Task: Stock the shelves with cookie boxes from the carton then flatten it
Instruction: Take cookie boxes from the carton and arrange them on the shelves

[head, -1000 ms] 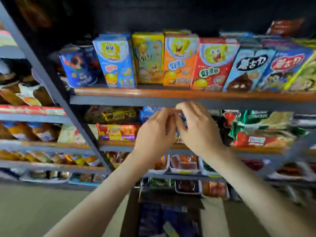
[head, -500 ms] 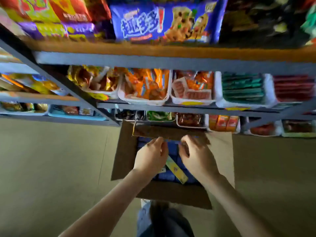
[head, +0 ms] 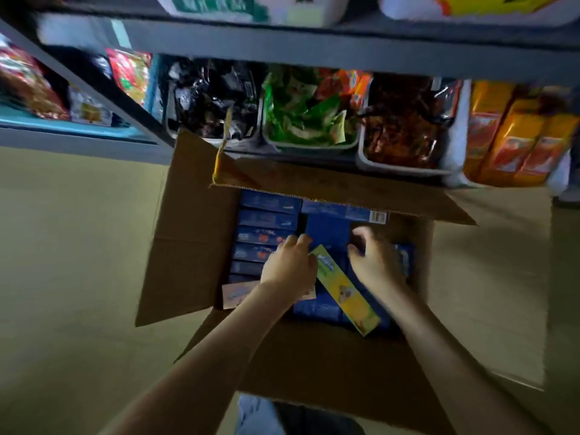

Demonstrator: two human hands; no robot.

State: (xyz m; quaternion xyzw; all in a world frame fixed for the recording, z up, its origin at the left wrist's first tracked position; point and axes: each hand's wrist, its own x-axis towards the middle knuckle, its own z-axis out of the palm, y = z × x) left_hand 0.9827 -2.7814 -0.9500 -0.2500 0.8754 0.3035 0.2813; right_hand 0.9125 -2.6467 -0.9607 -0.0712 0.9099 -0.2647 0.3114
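From the head view I see the left hand (head: 288, 266) and right hand (head: 378, 262) down inside the open brown cardboard carton (head: 188, 246), fingers curled over rows of dark blue cookie boxes (head: 266, 219), with a slim yellow-green box (head: 345, 290) lying slantwise between them, though blur hides any grip.

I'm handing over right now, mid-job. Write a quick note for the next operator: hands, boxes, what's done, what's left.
Left hand: in the carton, fingertips on the blue boxes; grip unclear.
Right hand: in the carton too, fingers curled over a blue box; grip unclear.
Things: the carton is open on the floor below the shelves. It holds many blue boxes, and a yellow box lies slantwise on top, between the hands.
Done: carton opened.
Left: move the boxes to the shelves, then flatten the carton.
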